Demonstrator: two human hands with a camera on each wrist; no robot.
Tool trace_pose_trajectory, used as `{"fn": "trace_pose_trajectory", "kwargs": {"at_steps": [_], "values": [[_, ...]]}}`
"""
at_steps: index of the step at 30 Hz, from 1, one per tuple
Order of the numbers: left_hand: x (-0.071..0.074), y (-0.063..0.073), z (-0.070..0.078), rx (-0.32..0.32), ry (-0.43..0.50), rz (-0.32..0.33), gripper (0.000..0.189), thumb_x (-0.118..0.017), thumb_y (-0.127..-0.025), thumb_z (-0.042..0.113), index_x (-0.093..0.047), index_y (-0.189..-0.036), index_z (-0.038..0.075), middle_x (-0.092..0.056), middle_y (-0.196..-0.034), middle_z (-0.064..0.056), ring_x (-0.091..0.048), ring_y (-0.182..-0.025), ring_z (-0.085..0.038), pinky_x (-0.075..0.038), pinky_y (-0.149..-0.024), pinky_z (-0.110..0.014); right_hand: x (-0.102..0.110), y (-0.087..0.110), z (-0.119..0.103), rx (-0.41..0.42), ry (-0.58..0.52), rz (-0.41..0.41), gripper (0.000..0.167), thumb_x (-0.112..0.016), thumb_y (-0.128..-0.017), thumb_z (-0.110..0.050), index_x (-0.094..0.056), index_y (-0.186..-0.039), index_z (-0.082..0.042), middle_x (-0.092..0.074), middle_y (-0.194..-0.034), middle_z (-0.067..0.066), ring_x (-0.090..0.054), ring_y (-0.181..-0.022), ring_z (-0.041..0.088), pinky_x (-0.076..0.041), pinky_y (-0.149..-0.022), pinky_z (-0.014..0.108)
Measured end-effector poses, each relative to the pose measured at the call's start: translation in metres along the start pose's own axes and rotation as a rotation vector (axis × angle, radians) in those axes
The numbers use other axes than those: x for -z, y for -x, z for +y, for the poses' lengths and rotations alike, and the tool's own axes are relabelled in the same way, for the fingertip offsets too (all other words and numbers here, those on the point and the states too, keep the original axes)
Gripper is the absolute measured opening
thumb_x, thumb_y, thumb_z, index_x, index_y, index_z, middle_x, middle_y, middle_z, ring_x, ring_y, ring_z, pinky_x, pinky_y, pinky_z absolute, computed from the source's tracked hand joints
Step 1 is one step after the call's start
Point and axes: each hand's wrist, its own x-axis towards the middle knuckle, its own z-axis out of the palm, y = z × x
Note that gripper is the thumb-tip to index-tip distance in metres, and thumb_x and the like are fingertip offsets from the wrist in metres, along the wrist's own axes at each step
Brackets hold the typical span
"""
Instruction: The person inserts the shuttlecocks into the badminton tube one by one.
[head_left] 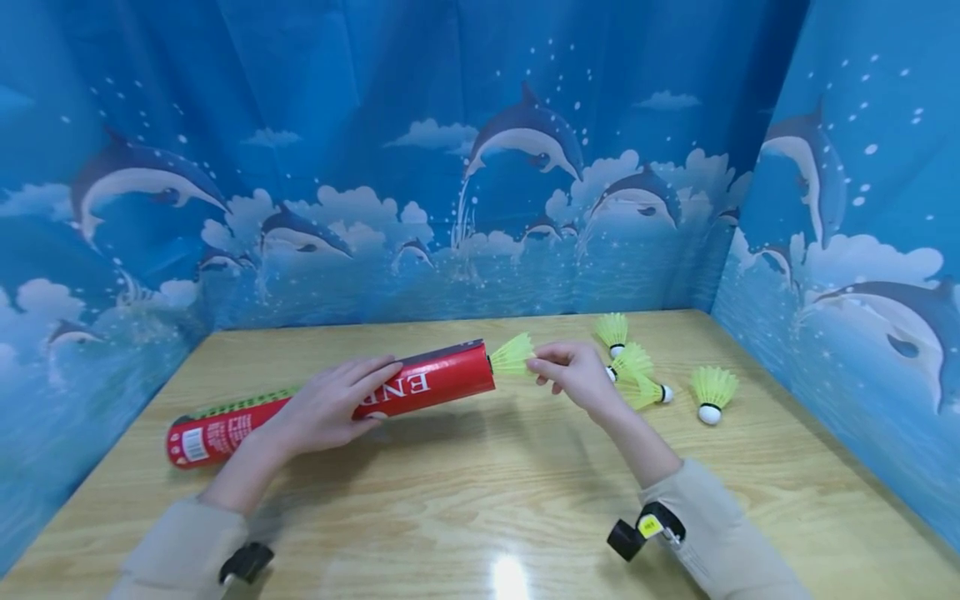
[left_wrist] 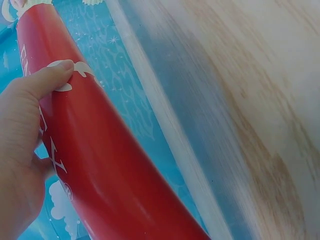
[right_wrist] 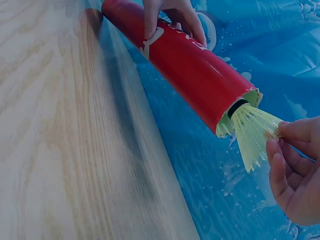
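A long red shuttlecock tube (head_left: pixel 450 374) slants across the table, its right end raised and its left end low. My left hand (head_left: pixel 337 402) grips it around the middle; in the left wrist view the thumb (left_wrist: pixel 55 75) lies along the red wall. At the tube's open right end is a yellow shuttlecock (head_left: pixel 513 356), its cork end inside the mouth and its skirt sticking out. My right hand (head_left: pixel 576 373) pinches the skirt's edge between thumb and fingers. In the right wrist view, the shuttlecock's dark band (right_wrist: pixel 237 107) shows at the mouth, and more yellow-green skirts line the rim.
Several loose yellow shuttlecocks lie right of the tube: one upright at the back (head_left: pixel 612 331), an overlapping pair (head_left: pixel 637 390) beside my right hand, and one further right (head_left: pixel 712 392). The wooden table (head_left: pixel 450 517) meets a blue dolphin-printed curtain (head_left: pixel 360 275) behind and at the sides.
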Motion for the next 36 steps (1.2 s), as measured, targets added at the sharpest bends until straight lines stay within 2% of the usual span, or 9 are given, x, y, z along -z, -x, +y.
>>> {"fn": "trace_pose_trajectory", "kwargs": {"at_steps": [9, 11, 13, 18, 19, 22, 29, 36], "values": [[0.001, -0.001, 0.002, 0.000, 0.010, -0.014, 0.088, -0.087, -0.062, 0.023, -0.043, -0.138, 0.012, -0.049, -0.134, -0.010, -0.049, -0.116, -0.027, -0.049, -0.085, -0.048, -0.012, 0.002, -0.002, 0.043, -0.009, -0.024, 0.023, -0.065, -0.087, -0.010, -0.066, -0.105, 0.002, -0.067, -0.083, 0.008, -0.060, -0.070, 0.021, -0.051, -0.058, 0.034], [0.001, -0.001, 0.003, 0.001, 0.012, -0.019, 0.088, -0.086, -0.063, 0.024, -0.043, -0.138, 0.012, -0.049, -0.134, -0.010, -0.049, -0.117, -0.026, -0.049, -0.085, -0.048, -0.014, 0.003, -0.002, 0.051, -0.019, -0.023, 0.023, -0.064, -0.087, -0.010, -0.065, -0.106, 0.003, -0.067, -0.083, 0.012, -0.059, -0.069, 0.021, -0.051, -0.059, 0.034], [0.001, -0.002, 0.004, -0.001, 0.013, -0.021, 0.088, -0.086, -0.063, 0.024, -0.043, -0.138, 0.013, -0.049, -0.134, -0.009, -0.049, -0.117, -0.026, -0.049, -0.085, -0.047, -0.016, 0.003, -0.003, 0.060, -0.036, -0.023, 0.023, -0.063, -0.088, -0.010, -0.065, -0.106, 0.003, -0.066, -0.082, 0.015, -0.059, -0.071, 0.027, -0.051, -0.058, 0.033], [0.001, -0.003, 0.006, -0.011, 0.013, -0.018, 0.088, -0.086, -0.063, 0.024, -0.043, -0.138, 0.012, -0.049, -0.133, -0.009, -0.049, -0.116, -0.025, -0.049, -0.085, -0.047, -0.021, 0.001, -0.003, 0.066, -0.053, -0.016, 0.022, -0.062, -0.088, -0.010, -0.066, -0.105, 0.004, -0.065, -0.076, 0.009, -0.058, -0.067, 0.023, -0.050, -0.056, 0.030], [0.001, -0.003, 0.006, -0.011, 0.013, -0.018, 0.088, -0.086, -0.063, 0.023, -0.043, -0.138, 0.012, -0.049, -0.133, -0.009, -0.049, -0.116, -0.025, -0.049, -0.085, -0.047, -0.021, 0.001, -0.003, 0.066, -0.052, -0.013, 0.021, -0.063, -0.088, -0.010, -0.066, -0.105, 0.004, -0.065, -0.075, 0.008, -0.057, -0.065, 0.019, -0.050, -0.056, 0.029], [0.001, -0.003, 0.006, -0.013, 0.014, -0.012, 0.088, -0.087, -0.062, 0.023, -0.043, -0.137, 0.012, -0.050, -0.133, -0.009, -0.049, -0.116, -0.025, -0.049, -0.084, -0.047, -0.023, 0.002, -0.003, 0.061, -0.057, -0.003, 0.021, -0.063, -0.088, -0.009, -0.066, -0.104, 0.005, -0.065, -0.075, 0.009, -0.057, -0.065, 0.016, -0.050, -0.055, 0.028], [-0.001, -0.002, 0.006, -0.025, 0.014, 0.019, 0.089, -0.088, -0.060, 0.022, -0.044, -0.137, 0.012, -0.050, -0.132, -0.010, -0.050, -0.116, -0.027, -0.049, -0.083, -0.049, -0.025, 0.001, -0.001, 0.068, -0.065, 0.027, 0.023, -0.064, -0.087, -0.010, -0.066, -0.104, 0.006, -0.066, -0.080, 0.014, -0.057, -0.068, 0.020, -0.049, -0.054, 0.026], [0.000, -0.002, 0.006, -0.017, 0.014, 0.017, 0.088, -0.087, -0.061, 0.022, -0.044, -0.137, 0.012, -0.049, -0.134, -0.010, -0.049, -0.117, -0.027, -0.049, -0.084, -0.049, -0.027, 0.001, -0.001, 0.076, -0.053, 0.041, 0.022, -0.064, -0.088, -0.011, -0.067, -0.104, 0.005, -0.066, -0.081, 0.013, -0.056, -0.067, 0.015, -0.050, -0.056, 0.026]]}}
